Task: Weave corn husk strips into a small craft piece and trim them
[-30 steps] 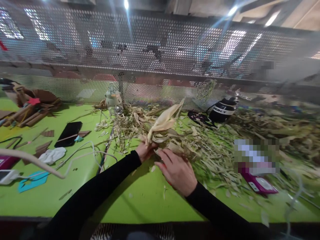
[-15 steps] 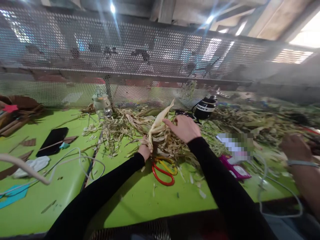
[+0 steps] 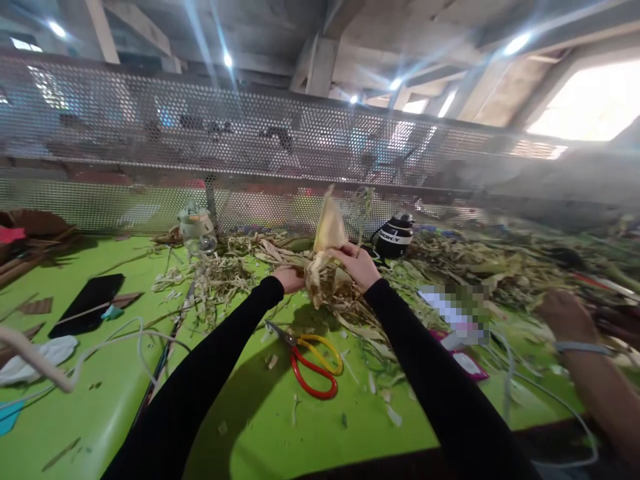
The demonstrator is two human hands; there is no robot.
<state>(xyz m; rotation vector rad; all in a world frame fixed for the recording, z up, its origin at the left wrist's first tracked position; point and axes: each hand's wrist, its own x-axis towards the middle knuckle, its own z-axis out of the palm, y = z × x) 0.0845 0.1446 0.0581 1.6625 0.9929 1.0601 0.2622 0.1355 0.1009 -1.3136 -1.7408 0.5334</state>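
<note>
A pale dried corn husk (image 3: 329, 227) stands upright between my hands, its broad blade pointing up and its lower part crumpled. My left hand (image 3: 290, 279) is closed at the lower left of the husk, its fingertips partly hidden behind it. From the right, my right hand (image 3: 358, 263) pinches the husk partway up, thumb and fingers together. Scissors (image 3: 315, 365) with one red and one yellow handle loop lie on the green table (image 3: 280, 433) below my hands. Shredded husk strips (image 3: 225, 277) are heaped around and behind.
A clear bottle (image 3: 197, 230) and a black container with a white band (image 3: 395, 237) stand by the perforated metal screen (image 3: 260, 153). A black phone (image 3: 87, 305) lies left. On the right are a cable, a pink-edged item and another person's hand (image 3: 570, 320).
My right hand has come down from its open pose and closed on the husk. The husk has risen off the table to a more upright position, uncovering the scissors' blades.
</note>
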